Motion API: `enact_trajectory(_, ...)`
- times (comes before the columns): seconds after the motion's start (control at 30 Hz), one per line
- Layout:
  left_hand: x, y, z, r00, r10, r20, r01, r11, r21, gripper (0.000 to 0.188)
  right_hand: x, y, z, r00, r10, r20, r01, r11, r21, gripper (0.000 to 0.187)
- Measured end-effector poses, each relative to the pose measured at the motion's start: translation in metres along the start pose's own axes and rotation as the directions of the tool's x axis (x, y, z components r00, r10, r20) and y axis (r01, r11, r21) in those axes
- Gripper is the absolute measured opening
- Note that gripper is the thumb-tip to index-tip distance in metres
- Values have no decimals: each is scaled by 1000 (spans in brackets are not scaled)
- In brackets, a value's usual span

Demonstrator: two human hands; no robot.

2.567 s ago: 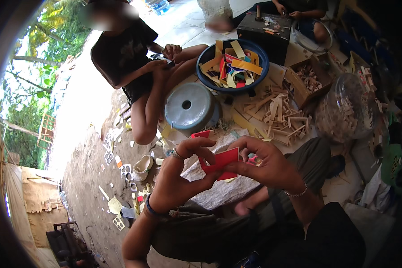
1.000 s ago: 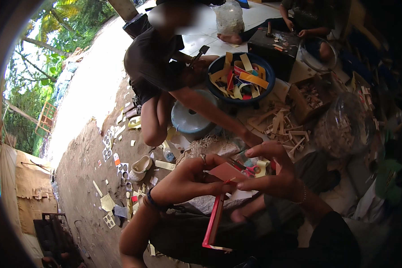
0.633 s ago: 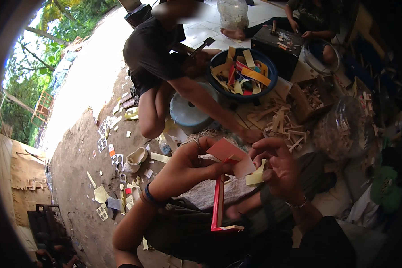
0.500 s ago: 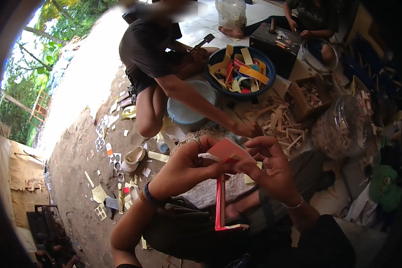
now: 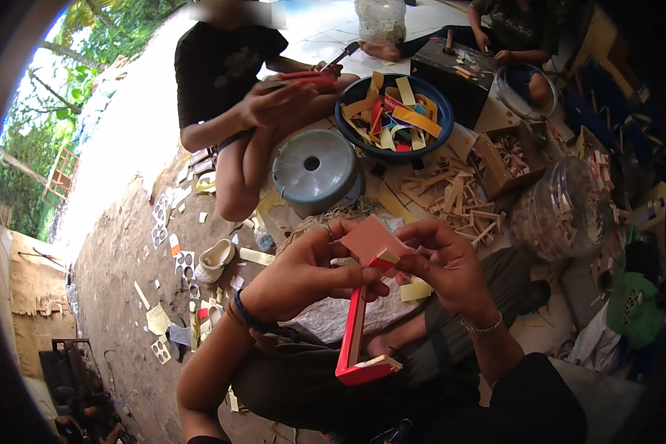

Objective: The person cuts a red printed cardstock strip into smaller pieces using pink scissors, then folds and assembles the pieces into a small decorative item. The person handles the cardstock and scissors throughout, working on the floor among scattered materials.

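My left hand (image 5: 312,268) is closed on a thin wooden frame piece wrapped in red paper (image 5: 353,333). The piece hangs down over my lap, and its foot bends to the right with bare pale wood at the tip. At its top stands a flat salmon-red paper flap (image 5: 371,238), between my two hands. The fingers of my right hand (image 5: 444,260) are bent and pinched at the red corner beside the flap, touching the piece. Below my right fingers lies a pale yellow paper scrap (image 5: 416,290), on or near a whitish cloth (image 5: 325,318).
Ahead is an upturned grey bucket (image 5: 303,177), beside a blue basin (image 5: 442,140) of coloured paper strips. Wood sticks (image 5: 459,198), a cardboard box (image 5: 496,170) and a clear container (image 5: 559,214) lie right. A co-worker (image 5: 214,81) sits ahead left; another person (image 5: 518,37) far right.
The co-worker's arm has drawn back from the wood sticks, uncovering the bucket, and now holds a red piece. My hands have turned the red-wrapped piece slightly; its foot has swung left.
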State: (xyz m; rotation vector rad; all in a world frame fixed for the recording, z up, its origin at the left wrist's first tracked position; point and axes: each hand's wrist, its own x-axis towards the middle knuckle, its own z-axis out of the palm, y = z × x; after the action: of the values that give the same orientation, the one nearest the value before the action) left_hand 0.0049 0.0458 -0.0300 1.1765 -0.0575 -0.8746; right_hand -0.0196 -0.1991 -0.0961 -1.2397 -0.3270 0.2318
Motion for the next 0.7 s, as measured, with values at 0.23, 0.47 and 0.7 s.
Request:
enact_trajectory(0.23, -3, -1, 0, 1000, -7, -4, 7, 1000, -15, 58, -2, -2, 4, 996, -63, -62, 51, 982, -179, 26)
enact_trajectory(0.47, -9, 2, 4, 999, 22, 29, -28, 980, 197, 63, 1, -2, -7, 921, -233, -312, 181, 965, -188, 25)
enact_trajectory(0.7, -12, 2, 16, 989, 148, -26, -135, 954, 266, 60, -16, -9, -6, 973, -127, -195, 71, 960, -272, 28)
